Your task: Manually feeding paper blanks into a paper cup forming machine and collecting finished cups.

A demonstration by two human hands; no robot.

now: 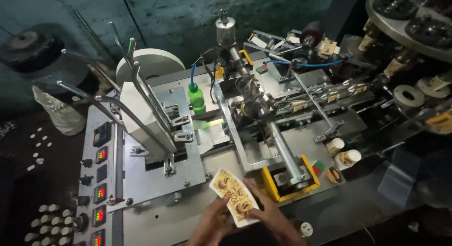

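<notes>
At the far left, the grey metal control panel (100, 180) with its red-lit displays sits within easy reach. My left hand (212, 223) curls under the stack of flat, fan-shaped printed paper cup blanks (234, 196), cream with brown patterns, thumb on top to keep the edges square. My right hand (273, 215) closes on the stack's other side, steadying it just before the yellow-framed steel shaft (288, 173).
</notes>
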